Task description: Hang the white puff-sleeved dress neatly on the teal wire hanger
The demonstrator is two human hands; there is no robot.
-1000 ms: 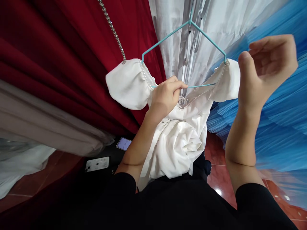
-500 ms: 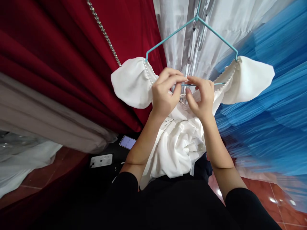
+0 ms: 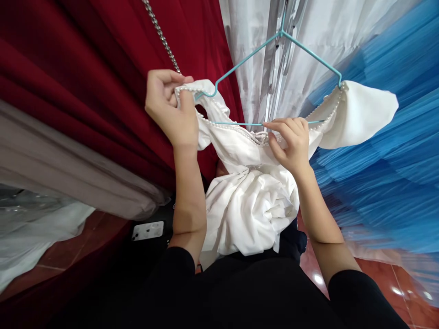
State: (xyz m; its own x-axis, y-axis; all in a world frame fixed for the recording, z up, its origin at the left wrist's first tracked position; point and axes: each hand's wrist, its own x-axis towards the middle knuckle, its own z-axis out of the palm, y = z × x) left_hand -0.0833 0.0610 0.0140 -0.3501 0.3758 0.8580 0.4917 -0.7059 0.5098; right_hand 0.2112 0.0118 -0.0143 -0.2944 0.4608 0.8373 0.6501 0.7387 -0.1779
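A white dress [image 3: 252, 210] with pearl-beaded neckline edges hangs partly on a thin teal hanger [image 3: 310, 54]; its skirt is bunched up low in front of me. My left hand [image 3: 173, 105] pinches the beaded edge of the left shoulder piece, pulled out past the hanger's left end. The right sleeve [image 3: 366, 114] rests over the hanger's right end. My right hand [image 3: 290, 139] is closed at the hanger's lower bar, thumb just below it and fingertips on the bar near the middle of the neckline.
Dark red cloth [image 3: 103, 82] and a beaded chain [image 3: 161, 34] are at the left. Blue tulle [image 3: 387, 183] fills the right. White fabric [image 3: 322, 32] and metal parts stand behind the hanger. A white phone [image 3: 147, 230] lies on a black surface at lower left.
My left hand has moved left from the middle of the bar to the left shoulder piece and gripped its edge, pulling it round. My right hand has stayed near the bar.
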